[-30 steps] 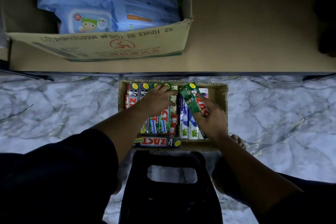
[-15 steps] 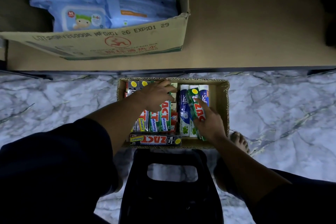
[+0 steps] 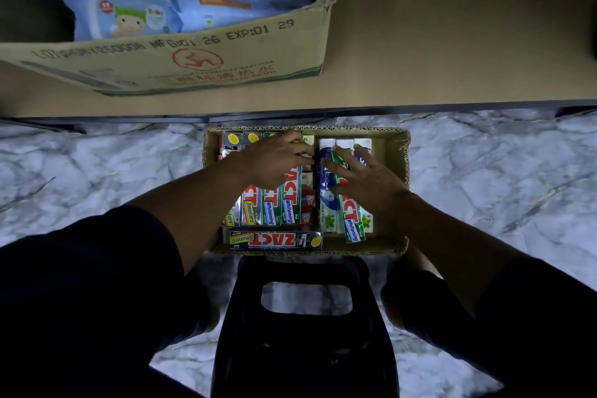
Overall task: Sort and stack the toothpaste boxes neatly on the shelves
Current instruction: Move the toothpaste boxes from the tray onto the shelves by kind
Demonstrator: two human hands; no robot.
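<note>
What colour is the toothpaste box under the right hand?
The toothpaste box is green with red lettering, seen in the head view.

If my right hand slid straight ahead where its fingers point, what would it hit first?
Probably the far wall of the cardboard tray, just beyond the blue boxes under the right hand; depth unclear.

Tray (image 3: 389, 155): raw corrugated cardbd, matt, ragged cut edge. Boxes (image 3: 269, 207) in it: thin printed card, glossy. Green box (image 3: 352, 223) has a slight sheen; 1 silver box (image 3: 274, 240) looks foil-finish. Carton (image 3: 161, 55): brown cardbd, matt, inked print. Wipes packs (image 3: 135, 16): soft plastic film, shiny, crinkled. Shelf (image 3: 452, 42): smooth matt brown board. Floor (image 3: 97, 178): marble-look, polished, grey-white veins. Stool (image 3: 303, 349): black moulded plastic, semi-gloss. Sleeve (image 3: 80, 284): dark cloth, matt.
</note>
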